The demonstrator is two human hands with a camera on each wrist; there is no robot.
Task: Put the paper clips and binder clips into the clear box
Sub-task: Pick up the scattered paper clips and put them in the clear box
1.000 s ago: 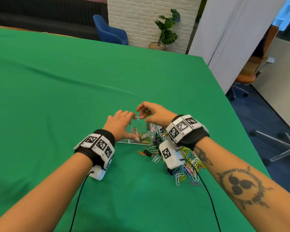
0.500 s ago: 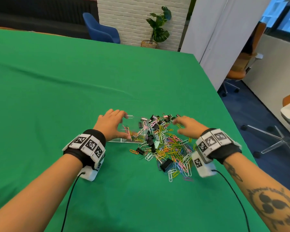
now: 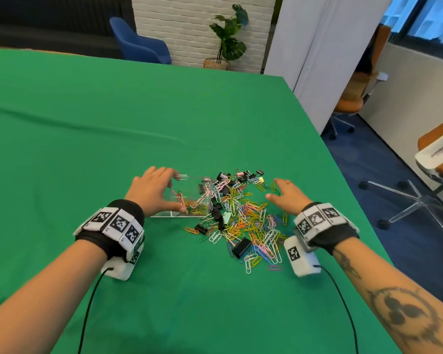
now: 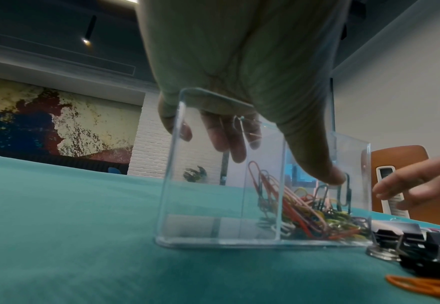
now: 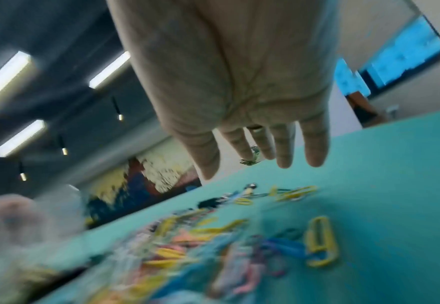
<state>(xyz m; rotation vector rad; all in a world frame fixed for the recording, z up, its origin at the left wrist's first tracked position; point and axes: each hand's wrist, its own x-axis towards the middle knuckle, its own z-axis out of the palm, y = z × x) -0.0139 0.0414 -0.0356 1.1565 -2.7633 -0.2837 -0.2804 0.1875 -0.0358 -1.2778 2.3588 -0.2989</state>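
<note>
The clear box rests on the green table, and my left hand grips it, thumb on the near wall and fingers over the far wall. Several coloured paper clips lie inside the box, low at its right end. A pile of coloured paper clips mixed with black binder clips spreads from the box's right side. My right hand hovers at the pile's right edge, fingers straight and spread, holding nothing. The right wrist view is blurred but shows the bare palm above the clips.
The green cloth table stretches far to the left and back. Its right edge runs close past my right hand, with office chairs on the floor beyond. Black binder clips lie just right of the box.
My right hand has left the box's top and swung out to the right side of the pile, opening flat. The left hand has kept its hold on the box.
</note>
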